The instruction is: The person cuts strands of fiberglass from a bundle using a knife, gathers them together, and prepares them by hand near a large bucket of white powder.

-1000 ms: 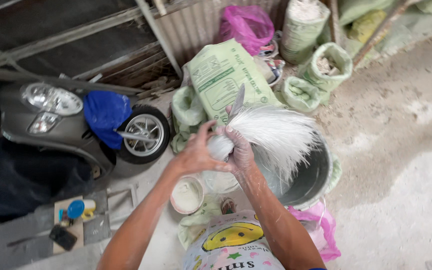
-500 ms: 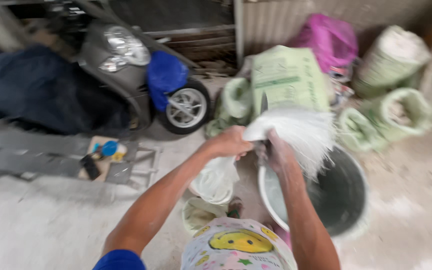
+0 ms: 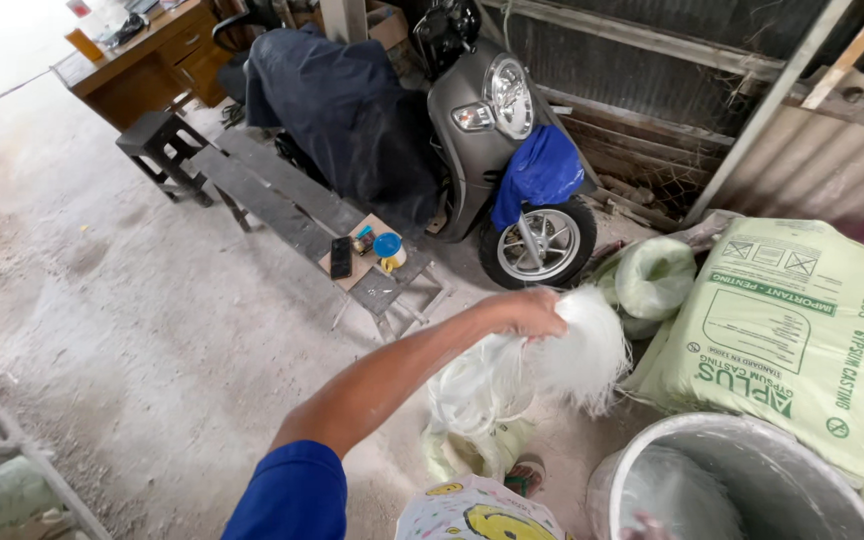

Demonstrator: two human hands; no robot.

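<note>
Big change first: your view has swung left, so the scooter [image 3: 482, 150] now fills the top middle of the frame, with the bench [image 3: 282, 205] and desk [image 3: 142, 60] up in the top left. A second ago the bucket [image 3: 742, 480] sat dead centre under your hands; now it's shoved into the bottom right corner, and the green sack [image 3: 792, 330] leans at the right edge just above it.

The fibre bundle [image 3: 542, 365] has changed too. Before, you had both hands on it and it fanned out over the bucket. Now it hangs in loose loops at centre frame, left of the bucket and above the small bag on the floor. My read: you've pulled a hank free and are carrying it off to the side.

Grip: your left hand [image 3: 527, 312] is clenched round the top of the bundle, knuckles up, fibre spilling out below. Your right hand has dropped out of the shot, so no telling what it's doing.
</note>
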